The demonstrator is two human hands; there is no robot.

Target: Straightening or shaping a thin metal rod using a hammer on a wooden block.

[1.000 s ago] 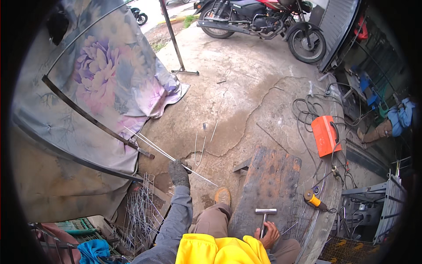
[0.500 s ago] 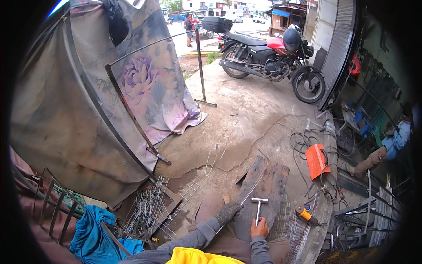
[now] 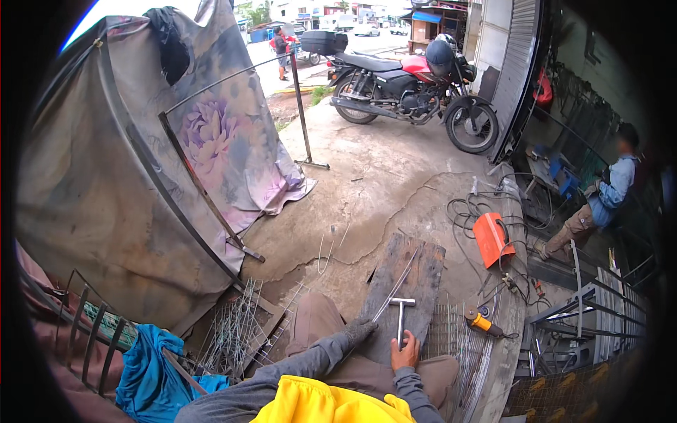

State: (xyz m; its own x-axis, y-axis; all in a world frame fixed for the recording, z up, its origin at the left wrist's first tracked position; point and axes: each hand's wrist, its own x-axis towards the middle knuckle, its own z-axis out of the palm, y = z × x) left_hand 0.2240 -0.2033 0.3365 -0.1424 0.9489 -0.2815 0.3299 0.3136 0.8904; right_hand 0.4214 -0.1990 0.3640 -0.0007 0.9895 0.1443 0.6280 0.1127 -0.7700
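My left hand (image 3: 361, 330), in a dark grey glove, is closed round the near end of some thin metal rods (image 3: 399, 283). The rods slant up and away to the right over a worn wooden plank (image 3: 417, 278). Bare and just to the right, my right hand (image 3: 405, 354) grips the handle of a T-shaped steel hammer (image 3: 401, 317). The hammer's crosspiece points away from me, above the plank and close to the rods. Both hands are at the plank's near part, between my knees.
At right are an angle grinder (image 3: 483, 323), an orange machine (image 3: 492, 240) with tangled cables, and metal frames (image 3: 589, 317). Cut wire (image 3: 233, 324) and blue cloth (image 3: 151, 370) lie left. A draped sheet (image 3: 120, 183), a motorcycle (image 3: 416, 88) and a person (image 3: 606, 190) stand farther off.
The whole view has shifted, so things sit higher and farther left. My hands keep their hold on the rods and hammer. The person at right appears more upright and more fully in view.
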